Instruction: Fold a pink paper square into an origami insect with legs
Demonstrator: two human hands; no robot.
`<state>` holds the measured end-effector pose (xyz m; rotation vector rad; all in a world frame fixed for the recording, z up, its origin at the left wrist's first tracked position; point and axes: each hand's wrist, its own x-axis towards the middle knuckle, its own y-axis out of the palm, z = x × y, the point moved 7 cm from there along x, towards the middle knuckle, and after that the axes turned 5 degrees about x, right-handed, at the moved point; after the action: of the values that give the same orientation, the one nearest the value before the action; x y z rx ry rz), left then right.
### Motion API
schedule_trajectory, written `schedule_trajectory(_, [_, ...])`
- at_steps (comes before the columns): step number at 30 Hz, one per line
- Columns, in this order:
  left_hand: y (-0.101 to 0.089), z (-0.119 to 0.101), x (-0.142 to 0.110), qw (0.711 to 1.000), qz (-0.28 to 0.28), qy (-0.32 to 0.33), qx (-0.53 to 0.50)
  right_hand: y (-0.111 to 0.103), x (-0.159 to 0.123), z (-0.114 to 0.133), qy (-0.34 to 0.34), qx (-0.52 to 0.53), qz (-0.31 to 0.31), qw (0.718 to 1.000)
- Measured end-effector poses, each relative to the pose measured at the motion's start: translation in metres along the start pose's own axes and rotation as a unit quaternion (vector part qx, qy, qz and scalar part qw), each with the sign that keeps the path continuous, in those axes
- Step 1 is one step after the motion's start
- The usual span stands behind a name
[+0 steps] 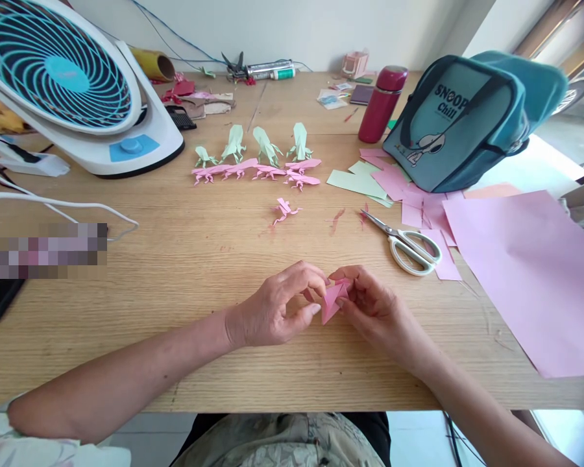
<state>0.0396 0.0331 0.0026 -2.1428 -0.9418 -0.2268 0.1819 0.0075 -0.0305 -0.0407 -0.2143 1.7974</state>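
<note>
A small folded piece of pink paper point(331, 303) is held above the near part of the table. My right hand point(377, 314) pinches its right side between thumb and fingers. On the other side, my left hand point(285, 305) is curled with a gap between thumb and index finger. Its fingertips are at the paper's left and upper edge, and I cannot tell how firmly they touch it. Beyond the hands lies a small pink folded paper figure point(284, 209). Scissors point(409, 250) with white handles rest to the right, blades partly apart.
Green paper figures point(267, 146) and pink paper figures point(238, 170) stand in rows farther back. Pink sheets point(525, 272) and green slips point(355, 183) lie right, beside a teal bag point(457, 123) and red flask point(383, 104). A fan point(141, 139) and cables point(78, 205) occupy the left.
</note>
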Motion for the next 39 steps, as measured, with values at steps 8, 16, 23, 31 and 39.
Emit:
schedule_trajectory(8, [0.016, 0.011, 0.0, 0.988, 0.007, -0.152, -0.033, -0.002, -0.004, -0.007, -0.011, 0.016, -0.061, 0.998])
schedule_trajectory(16, [0.011, 0.01, 0.001, 0.988, -0.016, -0.153, -0.007, -0.002, -0.003, -0.004, -0.024, -0.028, -0.07, 0.997])
schedule_trajectory(23, [0.009, 0.012, 0.0, 0.987, -0.02, -0.162, 0.014, -0.005, -0.004, 0.008, -0.062, -0.152, -0.085, 0.983])
schedule_trajectory(31, [0.011, 0.023, -0.003, 0.971, -0.008, -0.232, -0.051, 0.001, -0.003, 0.018, -0.088, -0.196, -0.044, 0.976])
schedule_trajectory(39, [0.01, 0.019, -0.005, 0.97, -0.008, -0.22, -0.101, 0.002, -0.005, 0.026, -0.148, -0.227, -0.071, 0.96])
